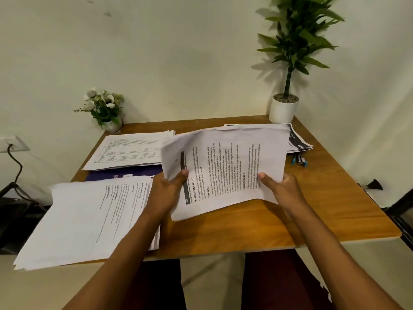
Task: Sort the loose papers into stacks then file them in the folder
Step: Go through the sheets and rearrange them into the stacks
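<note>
Printed papers (225,168) pinched between both hands' fingers (182,174), above table (324,198)

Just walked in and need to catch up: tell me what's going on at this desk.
A person is sorting papers at a wooden table. The left hand and the right hand hold a bundle of printed sheets up above the tabletop. One stack lies at the near left, another stack behind it, and a third pile at the far right. A dark blue folder lies partly under the left stacks, nothing visibly filed yet.
</note>
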`<state>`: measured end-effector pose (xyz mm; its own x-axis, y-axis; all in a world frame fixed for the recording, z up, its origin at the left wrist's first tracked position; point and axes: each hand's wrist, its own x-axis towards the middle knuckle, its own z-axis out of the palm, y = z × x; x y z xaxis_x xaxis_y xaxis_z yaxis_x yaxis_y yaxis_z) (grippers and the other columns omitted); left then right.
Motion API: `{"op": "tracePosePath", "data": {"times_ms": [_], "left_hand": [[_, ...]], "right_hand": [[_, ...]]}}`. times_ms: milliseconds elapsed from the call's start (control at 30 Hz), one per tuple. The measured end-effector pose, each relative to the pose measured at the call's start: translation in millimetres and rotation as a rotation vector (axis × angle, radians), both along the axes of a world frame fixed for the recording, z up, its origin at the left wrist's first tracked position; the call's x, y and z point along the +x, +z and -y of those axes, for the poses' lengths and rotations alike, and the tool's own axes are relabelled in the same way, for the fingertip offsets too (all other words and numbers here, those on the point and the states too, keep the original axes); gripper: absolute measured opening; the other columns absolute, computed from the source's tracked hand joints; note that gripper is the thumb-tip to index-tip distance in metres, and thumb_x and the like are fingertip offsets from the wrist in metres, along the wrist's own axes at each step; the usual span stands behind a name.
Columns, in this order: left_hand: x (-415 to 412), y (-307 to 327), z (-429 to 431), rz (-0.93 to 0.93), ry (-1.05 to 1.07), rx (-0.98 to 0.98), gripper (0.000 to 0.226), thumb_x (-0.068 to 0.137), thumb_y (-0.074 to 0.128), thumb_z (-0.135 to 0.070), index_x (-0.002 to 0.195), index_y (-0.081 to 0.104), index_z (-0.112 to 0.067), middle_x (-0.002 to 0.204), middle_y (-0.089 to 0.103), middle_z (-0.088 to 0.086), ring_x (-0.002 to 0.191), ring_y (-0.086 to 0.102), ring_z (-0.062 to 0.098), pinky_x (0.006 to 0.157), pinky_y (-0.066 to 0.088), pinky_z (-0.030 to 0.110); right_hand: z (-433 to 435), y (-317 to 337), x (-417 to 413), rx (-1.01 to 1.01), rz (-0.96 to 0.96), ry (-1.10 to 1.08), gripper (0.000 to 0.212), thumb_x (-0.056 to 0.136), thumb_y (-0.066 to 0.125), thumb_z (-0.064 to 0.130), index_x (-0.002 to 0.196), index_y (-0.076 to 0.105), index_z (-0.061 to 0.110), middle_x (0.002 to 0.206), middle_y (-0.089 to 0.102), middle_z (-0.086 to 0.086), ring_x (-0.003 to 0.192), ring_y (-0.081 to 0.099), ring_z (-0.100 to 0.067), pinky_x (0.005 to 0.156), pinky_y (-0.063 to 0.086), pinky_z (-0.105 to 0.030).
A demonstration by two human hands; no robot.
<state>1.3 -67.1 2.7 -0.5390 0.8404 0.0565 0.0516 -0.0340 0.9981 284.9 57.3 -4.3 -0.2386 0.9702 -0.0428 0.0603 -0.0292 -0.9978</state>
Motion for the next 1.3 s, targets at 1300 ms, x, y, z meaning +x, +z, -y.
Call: {"op": "tracePosePath", "data": {"times_ms": [1300], "left_hand": [[26.3,69.4,-20.6,0.081,-0.191,0.117,0.027,0.087,0.066,-0.031,0.114,0.067,-0.027,0.105,0.078,-0.007,0.095,0.076,0.018,0.069,0.06,0.027]], "right_hand": [[20.3,69.7,-45.3,0.309,-0.115,0.112,0.044,0.093,0.074,0.025,0.084,0.067,0.068,0.088,0.072,0.034,0.086,0.07,0.01,0.065,0.056,-0.012]]}}
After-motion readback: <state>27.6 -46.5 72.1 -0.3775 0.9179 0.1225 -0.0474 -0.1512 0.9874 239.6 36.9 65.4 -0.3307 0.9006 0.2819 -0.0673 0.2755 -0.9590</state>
